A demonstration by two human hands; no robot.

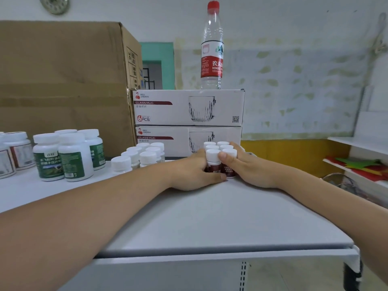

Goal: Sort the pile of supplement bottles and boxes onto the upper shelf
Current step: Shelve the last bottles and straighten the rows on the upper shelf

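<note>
Well along, by the look of it: four groups already stand sorted on the upper shelf, and no loose pile shows in frame, so what's left can't be told.

In hand now: brown-label bottles, six white caps counted, two columns of three, at 12 o'clock from shelf centre, just in front of the glass mug boxes. Left hand wraps the block's left side, fingers curled round it, thumb along the base. Right hand holds the right side, thumb pressed on the front bottle. Likely squaring the block into place.

Counts elsewhere:
- small white-cap bottles: about seven, at 9 o'clock of the block.
- green-label bottles: four, at 10 o'clock.
- red-and-white-label bottles: two seen, cut by the frame edge.
- mug boxes: two, stacked; one water bottle on top.
- one cardboard box behind.
</note>
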